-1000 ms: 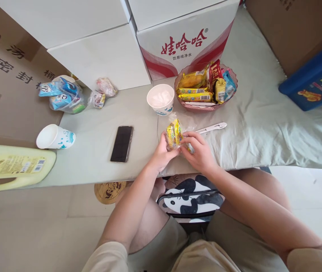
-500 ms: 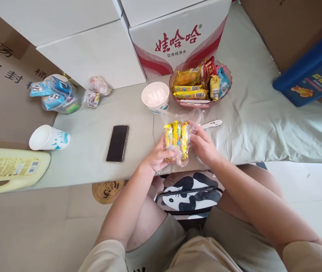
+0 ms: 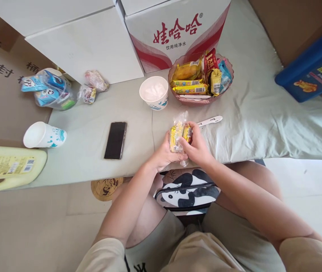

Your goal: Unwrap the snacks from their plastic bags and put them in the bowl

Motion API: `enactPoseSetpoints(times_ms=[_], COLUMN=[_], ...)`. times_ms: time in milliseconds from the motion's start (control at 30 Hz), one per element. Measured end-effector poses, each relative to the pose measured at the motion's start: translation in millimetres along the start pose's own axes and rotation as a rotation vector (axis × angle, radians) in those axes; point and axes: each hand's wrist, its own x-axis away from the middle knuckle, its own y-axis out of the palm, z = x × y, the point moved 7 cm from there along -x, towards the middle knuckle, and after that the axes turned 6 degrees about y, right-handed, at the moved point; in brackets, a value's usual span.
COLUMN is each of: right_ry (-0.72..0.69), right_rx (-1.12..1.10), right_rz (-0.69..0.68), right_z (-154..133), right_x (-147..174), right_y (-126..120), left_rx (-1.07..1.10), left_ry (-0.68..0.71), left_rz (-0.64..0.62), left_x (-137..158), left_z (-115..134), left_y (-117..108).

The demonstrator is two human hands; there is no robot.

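Between my two hands is a clear plastic bag of yellow-wrapped snack bars [image 3: 176,136], held over the front edge of the cloth-covered table. My left hand [image 3: 164,153] is closed around its left side and underneath. My right hand [image 3: 197,145] grips the right side, its thumb pressing on the plastic. The film is gathered over the front of the bars and sticks up at the top. Just beyond my right fingers lies a white utility knife [image 3: 211,121]. Behind the bag stand a paper cup [image 3: 154,93] with white crumpled film inside and a pink basket [image 3: 222,97] of wrapped snacks.
A phone [image 3: 115,140] lies left of my hands. Farther left are a tipped paper cup [image 3: 45,135], a yellow jug [image 3: 9,166], bagged blue packets [image 3: 46,90] and small bagged snacks [image 3: 93,85]. White cartons [image 3: 177,37] line the back; a blue container [image 3: 310,71] stands right.
The plastic has been drawn tighter and folded over the bars, which now sit in a more compact bundle. My right hand has moved in closer to my left, thumb across the film.
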Motion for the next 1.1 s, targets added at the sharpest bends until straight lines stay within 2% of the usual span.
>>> enactPoseSetpoints(times_ms=[167, 233, 300, 400, 500, 700, 900, 1000, 1100], right_ry=[0.052, 0.003, -0.079, -0.205, -0.312, -0.427, -0.561, -0.584, -0.569], right_rx=[-0.2, -0.152, -0.033, 0.11, 0.2, 0.33, 0.36, 0.356, 0.339], right_rz=[-0.186, -0.21, -0.17, -0.079, -0.041, -0.158, -0.277, -0.261, -0.204], right_z=[1, -6, -14, -26, -34, -32, -32, -32, -31], right_x=[-10, -12, -12, -6, 1, 10, 17, 15, 11], right_y=[-6, -9, -12, -16, -15, 5, 16, 14, 10], left_rx=[-0.073, -0.111, -0.144, -0.156, -0.15, -0.133, -0.09, -0.023, 0.073], left_ry=[-0.064, -0.093, -0.125, -0.111, -0.032, 0.198, 0.263, 0.27, 0.185], left_rz=[-0.092, -0.138, -0.153, -0.109, 0.002, 0.147, 0.157, 0.153, 0.07], left_x=[5, 8, 9, 7, 2, -3, -2, -1, 0], left_z=[2, 2, 0, -3, -3, 10, 19, 20, 17], left_y=[-4, -5, -6, -8, -12, -17, -21, -25, -22])
